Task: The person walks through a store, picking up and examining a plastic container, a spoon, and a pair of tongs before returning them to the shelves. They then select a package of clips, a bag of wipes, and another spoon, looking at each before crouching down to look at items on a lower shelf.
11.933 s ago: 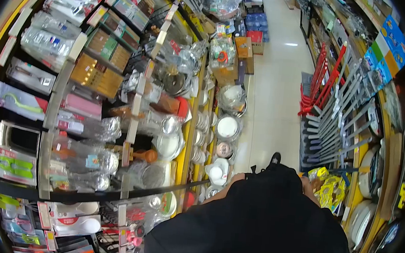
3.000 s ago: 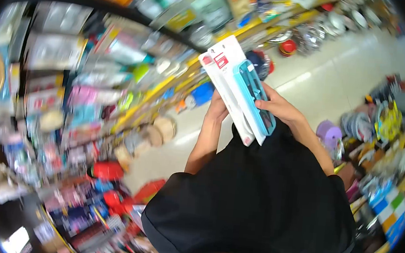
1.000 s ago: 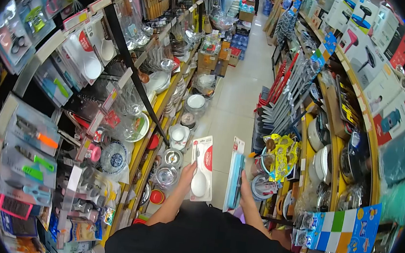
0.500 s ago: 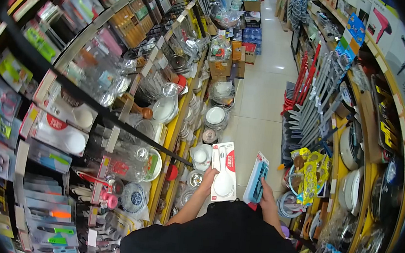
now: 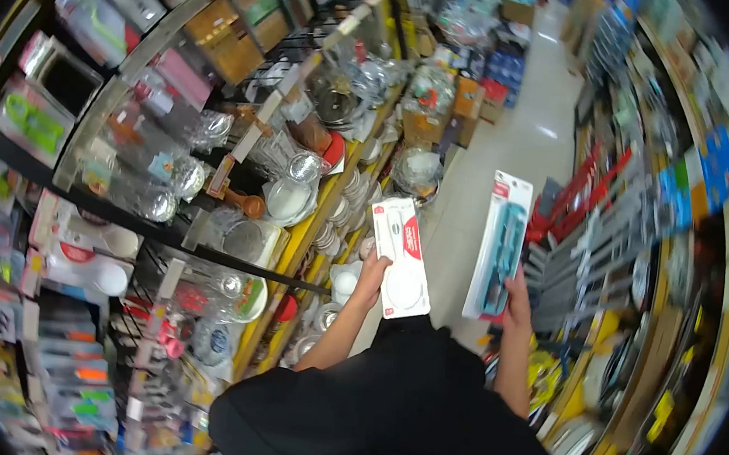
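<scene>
My left hand (image 5: 371,281) is closed on the left edge of a packaged white spoon (image 5: 404,271), on a white card with a red patch. The spoon's round bowl is at the lower end of the card. On the other side, my right hand (image 5: 517,304) grips a tall package with teal items (image 5: 500,254) by its lower right edge. That pack has a white header with a red label; what kind of items it holds I cannot make out. Both packs are upright in front of my black shirt, apart from each other.
Left shelves carry wrapped kitchenware, including packaged white spoons (image 5: 97,272) and bowls (image 5: 288,198). Cardboard boxes (image 5: 469,97) stand along the aisle floor (image 5: 513,141). On the right are red-handled and grey long tools (image 5: 587,196) and a yellow bag (image 5: 543,376). Much is blurred.
The view has turned left and blurred. My right hand has raised the teal pack, whose broad face now shows more. The spoon pack is higher and tilts the other way.
</scene>
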Demonstrator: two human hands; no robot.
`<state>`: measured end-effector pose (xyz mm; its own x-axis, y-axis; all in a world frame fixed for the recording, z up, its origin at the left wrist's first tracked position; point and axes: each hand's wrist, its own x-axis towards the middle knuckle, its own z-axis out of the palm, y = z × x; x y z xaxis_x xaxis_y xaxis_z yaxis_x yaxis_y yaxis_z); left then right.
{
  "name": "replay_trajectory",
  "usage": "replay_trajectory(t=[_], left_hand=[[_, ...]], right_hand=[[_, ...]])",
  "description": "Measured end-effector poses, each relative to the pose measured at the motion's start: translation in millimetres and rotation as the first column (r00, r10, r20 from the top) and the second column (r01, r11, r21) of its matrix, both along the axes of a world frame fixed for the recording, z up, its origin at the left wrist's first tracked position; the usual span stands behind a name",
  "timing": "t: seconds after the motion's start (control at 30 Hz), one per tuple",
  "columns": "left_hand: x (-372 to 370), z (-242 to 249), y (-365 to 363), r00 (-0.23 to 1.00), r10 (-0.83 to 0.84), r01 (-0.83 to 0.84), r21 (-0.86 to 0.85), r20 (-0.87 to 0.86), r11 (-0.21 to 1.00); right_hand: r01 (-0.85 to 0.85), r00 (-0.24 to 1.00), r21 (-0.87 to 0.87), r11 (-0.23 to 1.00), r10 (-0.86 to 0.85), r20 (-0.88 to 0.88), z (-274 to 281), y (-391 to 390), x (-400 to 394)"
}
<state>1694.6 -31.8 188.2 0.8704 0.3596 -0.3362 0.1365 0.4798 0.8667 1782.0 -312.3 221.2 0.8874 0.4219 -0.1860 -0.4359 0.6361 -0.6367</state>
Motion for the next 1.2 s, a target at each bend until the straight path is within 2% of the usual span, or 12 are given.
replay_trajectory(t=[0.07, 0.13, 0.27, 0.33, 0.4, 0.47, 0.6, 0.67, 0.8, 0.97, 1.1, 1.2], left_hand=[[20, -9, 2, 0.995, 0.105, -0.105, 0.005, 0.001, 0.995], [44, -24, 12, 0.986, 0.103, -0.106, -0.012, -0.133, 0.994], [111, -28, 33, 0.992, 0.124, -0.124, -0.102, -0.002, 0.987], [140, -7, 42, 0.983, 0.181, -0.176, -0.125, 0.033, 0.976], [171, -7, 66, 0.976, 0.195, -0.191, -0.048, 0.099, 0.98], [196, -9, 81, 0.956, 0.252, -0.257, 0.018, 0.148, 0.966], [202, -20, 105, 0.913, 0.373, -0.353, -0.136, 0.168, 0.926], [192, 9, 119, 0.874, 0.459, -0.409, -0.269, 0.158, 0.872], [146, -3, 126, 0.797, 0.604, -0.574, -0.286, 0.022, 0.767], [71, -38, 110, 0.419, 0.906, -0.895, -0.19, -0.051, 0.403], [35, -37, 84, 0.151, 0.987, -0.973, -0.184, -0.058, 0.138], [34, -20, 66, 0.034, 0.999, -0.98, -0.198, -0.007, 0.032]], right_hand=[[0.044, 0.99, 0.005, 0.999, -0.042, -0.136, -22, 11, 23], [-0.007, 0.994, -0.114, 0.993, -0.005, -0.106, -17, 34, 40], [-0.157, 0.988, -0.226, 0.961, 0.153, -0.035, -18, 71, 76], [-0.206, 0.978, -0.213, 0.955, 0.203, -0.04, -6, 88, 99], [-0.28, 0.958, -0.162, 0.946, 0.286, 0.019, -1, 107, 135], [-0.42, 0.896, -0.178, 0.89, 0.438, 0.073, 17, 132, 173], [-0.565, 0.763, -0.3, 0.769, 0.625, 0.166, 57, 196, 231], [-0.625, 0.656, -0.317, 0.713, 0.7, 0.282, 86, 246, 252], [-0.678, 0.364, -0.445, 0.585, 0.793, 0.488, 131, 355, 278], [-0.814, 0.151, -0.341, 0.47, 0.739, 0.657, 194, 477, 261], [-0.851, 0.088, -0.287, 0.441, 0.657, 0.749, 227, 532, 240], [-0.891, 0.071, -0.228, 0.393, 0.616, 0.785, 239, 552, 229]])
